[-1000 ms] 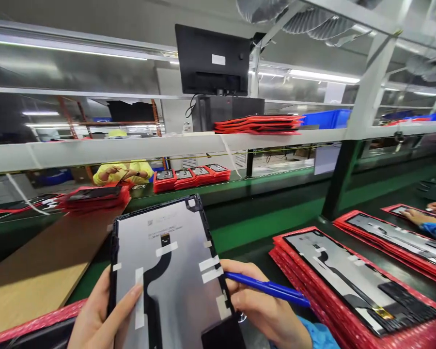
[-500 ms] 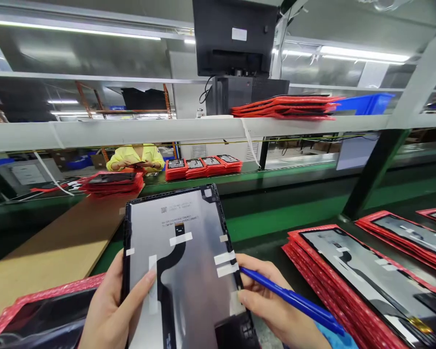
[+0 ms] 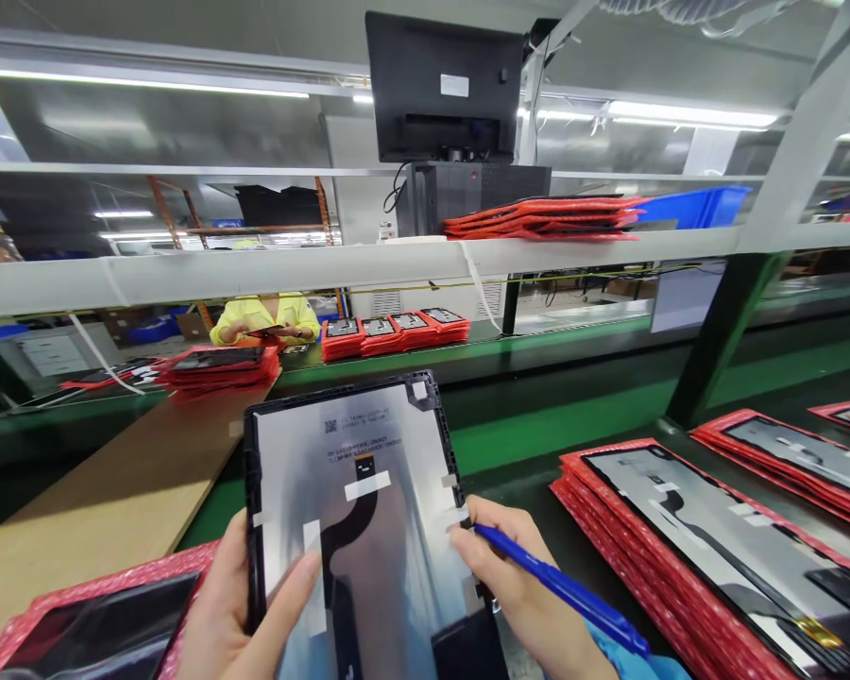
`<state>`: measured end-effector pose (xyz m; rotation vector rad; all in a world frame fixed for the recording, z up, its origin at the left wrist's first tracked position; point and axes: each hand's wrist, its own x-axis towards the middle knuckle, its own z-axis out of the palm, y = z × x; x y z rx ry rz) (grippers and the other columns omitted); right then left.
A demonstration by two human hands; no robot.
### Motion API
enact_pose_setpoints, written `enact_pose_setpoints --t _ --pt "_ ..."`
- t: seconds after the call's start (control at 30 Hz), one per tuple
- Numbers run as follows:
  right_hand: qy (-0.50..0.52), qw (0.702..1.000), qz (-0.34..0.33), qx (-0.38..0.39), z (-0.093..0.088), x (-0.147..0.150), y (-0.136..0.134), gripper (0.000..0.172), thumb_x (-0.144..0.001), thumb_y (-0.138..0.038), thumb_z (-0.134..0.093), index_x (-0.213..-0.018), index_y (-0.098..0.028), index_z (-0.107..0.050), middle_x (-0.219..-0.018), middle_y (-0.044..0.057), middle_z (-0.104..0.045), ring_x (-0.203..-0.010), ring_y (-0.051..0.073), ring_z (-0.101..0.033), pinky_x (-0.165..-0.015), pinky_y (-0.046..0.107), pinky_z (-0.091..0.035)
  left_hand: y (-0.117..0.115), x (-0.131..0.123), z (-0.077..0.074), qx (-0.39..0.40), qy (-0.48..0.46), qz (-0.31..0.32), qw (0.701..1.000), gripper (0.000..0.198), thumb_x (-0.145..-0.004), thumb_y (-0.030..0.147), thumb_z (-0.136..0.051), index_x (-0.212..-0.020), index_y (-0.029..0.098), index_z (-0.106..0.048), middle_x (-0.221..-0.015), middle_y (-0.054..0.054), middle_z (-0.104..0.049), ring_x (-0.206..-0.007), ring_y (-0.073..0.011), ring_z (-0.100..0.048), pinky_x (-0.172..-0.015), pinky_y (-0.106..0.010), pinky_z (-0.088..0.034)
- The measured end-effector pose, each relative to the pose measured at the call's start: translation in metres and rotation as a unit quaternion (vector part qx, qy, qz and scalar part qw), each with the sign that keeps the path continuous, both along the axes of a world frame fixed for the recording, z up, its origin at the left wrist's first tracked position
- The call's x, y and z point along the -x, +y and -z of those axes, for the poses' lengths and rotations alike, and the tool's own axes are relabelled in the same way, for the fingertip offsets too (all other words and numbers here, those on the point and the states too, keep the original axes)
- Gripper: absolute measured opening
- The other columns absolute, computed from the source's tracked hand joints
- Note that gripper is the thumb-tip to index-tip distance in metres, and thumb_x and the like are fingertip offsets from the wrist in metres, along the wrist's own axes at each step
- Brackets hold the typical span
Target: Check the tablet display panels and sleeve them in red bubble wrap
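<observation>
Benchtop in green and black (image 3: 510,451) runs across in front of us, with a tan board (image 3: 106,491) at our left. On our right stands a stack of red bubble pouches (image 3: 630,552) topped by a similar panel (image 3: 715,524); a red pouch (image 3: 124,583) bearing a dark panel (image 3: 106,633) lies at our lower left. Our grey-backed panel (image 3: 403,567) is held up between both hands, tilted, back toward us. Our left hand (image 3: 219,614) clasps its left edge, thumb flat on the back. Our right hand (image 3: 531,604) has thumb and forefinger drawn together at the opposite edge; whether they pinch tape or merely touch, we cannot tell. A black ribbon cable (image 3: 354,521) bends down the back, and a blue pen (image 3: 573,595) is gripped in our right hand. One tape strip (image 3: 368,484) crosses the cable. We judge this piece partway done: cable and strip are on, but it is not yet set down; what else is left, we cannot tell.
</observation>
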<state>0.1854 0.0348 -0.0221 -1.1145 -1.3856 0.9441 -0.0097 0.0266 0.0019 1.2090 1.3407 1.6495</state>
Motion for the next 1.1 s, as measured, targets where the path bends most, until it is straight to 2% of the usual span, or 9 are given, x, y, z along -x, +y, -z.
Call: enact_pose_setpoints --t 0.1,0.17,0.23,0.33,0.43,0.57,0.73,0.97,1.1 --pt "0.045 0.998 0.042 0.002 0.002 -0.003 -0.004 0.026 -0.074 -0.044 -0.066 -0.066 -0.019 -0.066 -0.060 -0.001 -0.052 -0.059 0.015 -0.048 -0.054 0.024 -0.041 0.003 0.000 -0.001 -0.008 -0.055 0.027 0.998 0.051 -0.070 0.042 -0.072 -0.116 0.028 -0.056 -0.104 0.004 -0.071 -0.104 -0.0184 -0.061 -0.079 -0.015 -0.048" --pt "0.089 0.994 0.059 0.010 0.004 -0.006 -0.008 0.025 -0.070 -0.045 -0.070 -0.077 -0.021 -0.073 -0.074 0.004 -0.066 -0.075 0.022 -0.060 -0.065 0.028 -0.049 0.004 0.000 -0.002 -0.017 -0.089 0.055 0.994 0.054 -0.071 0.038 -0.073 -0.120 0.025 -0.055 -0.106 0.003 -0.071 -0.105 -0.0175 -0.061 -0.083 -0.015 -0.047" --pt "0.127 0.989 0.072 0.028 0.007 -0.011 -0.009 0.028 -0.067 -0.044 -0.074 -0.084 -0.022 -0.076 -0.087 0.008 -0.071 -0.086 0.027 -0.063 -0.071 0.032 -0.052 0.004 0.000 -0.002 -0.013 -0.121 0.082 0.989 0.058 -0.073 0.036 -0.072 -0.125 0.024 -0.051 -0.109 0.003 -0.070 -0.105 -0.0165 -0.061 -0.085 -0.014 -0.047" --pt "0.183 0.979 0.062 0.070 0.010 -0.015 -0.007 0.026 -0.064 -0.041 -0.079 -0.083 -0.024 -0.077 -0.087 0.007 -0.073 -0.075 0.023 -0.065 -0.065 0.030 -0.054 0.004 0.000 0.000 0.003 -0.152 0.095 0.984 0.061 -0.075 0.034 -0.070 -0.131 0.025 -0.046 -0.117 0.002 -0.067 -0.110 -0.0168 -0.059 -0.085 -0.015 -0.047" --pt "0.244 0.965 -0.003 0.099 0.011 -0.016 -0.002 0.022 -0.062 -0.039 -0.081 -0.080 -0.027 -0.078 -0.078 0.003 -0.074 -0.058 0.015 -0.059 -0.052 0.022 -0.049 0.004 0.000 0.001 0.004 -0.164 0.100 0.981 0.061 -0.077 0.033 -0.068 -0.133 0.025 -0.045 -0.122 0.001 -0.064 -0.116 -0.0181 -0.055 -0.087 -0.017 -0.047" --pt "0.280 0.953 -0.052 0.100 0.010 -0.016 0.005 0.018 -0.066 -0.038 -0.080 -0.082 -0.030 -0.078 -0.064 0.000 -0.070 -0.052 0.010 -0.055 -0.048 0.018 -0.045 0.005 -0.001 0.000 0.021 -0.197 0.083 0.977 0.056 -0.080 0.033 -0.065 -0.132 0.023 -0.047 -0.123 0.002 -0.064 -0.124 -0.0170 -0.048 -0.088 -0.015 -0.046" --pt "0.276 0.956 -0.032 0.089 0.006 -0.013 0.009 0.021 -0.063 -0.039 -0.082 -0.081 -0.028 -0.079 -0.067 0.001 -0.071 -0.057 0.013 -0.058 -0.057 0.021 -0.051 0.008 0.001 0.004 0.014 -0.223 0.111 0.968 0.050 -0.083 0.033 -0.060 -0.131 0.025 -0.048 -0.127 0.003 -0.061 -0.124 -0.0179 -0.047 -0.090 -0.018 -0.045" --pt "0.269 0.959 -0.026 0.081 0.002 -0.012 0.012 0.019 -0.064 -0.038 -0.080 -0.079 -0.027 -0.079 -0.077 0.003 -0.075 -0.069 0.017 -0.065 -0.064 0.024 -0.053 0.009 0.008 0.003 0.030 -0.140 0.222 0.965 0.070 -0.067 0.027 -0.075 -0.130 0.023 -0.044 -0.120 -0.006 -0.064 -0.109 -0.0274 -0.059 -0.084 -0.028 -0.049" --pt "0.252 0.965 -0.005 0.074 0.006 -0.014 0.013 0.019 -0.066 -0.039 -0.079 -0.082 -0.028 -0.078 -0.080 0.002 -0.075 -0.073 0.017 -0.064 -0.065 0.024 -0.053 0.010 0.008 0.004 0.051 -0.169 0.214 0.961 0.068 -0.072 0.020 -0.070 -0.133 0.027 -0.040 -0.123 -0.003 -0.062 -0.111 -0.0241 -0.058 -0.086 -0.027 -0.048"
